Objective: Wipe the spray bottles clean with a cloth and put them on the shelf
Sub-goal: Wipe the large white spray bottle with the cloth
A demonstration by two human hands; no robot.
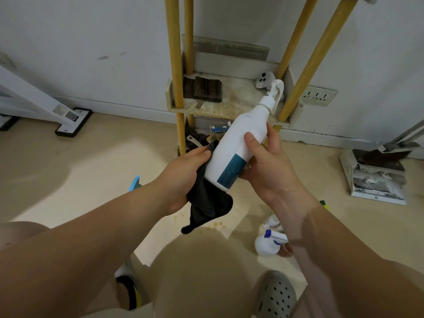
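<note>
Just in front of the shelf [229, 106], the right hand [268, 166] grips the tilted spray bottle [231, 154] mid-body while the left hand [183, 177] holds a cloth [206, 203] against its base; a hard rub could likely twist it loose.

Beige shorts [197, 278], grey clog [275, 297] w/ holes

White wall [91, 31], beige floor [68, 157]

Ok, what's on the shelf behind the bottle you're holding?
The shelf holds a dark brown object on its left and a white controller at the back right. The nozzle of the spray bottle covers the right front part, so anything there is hidden.
</note>
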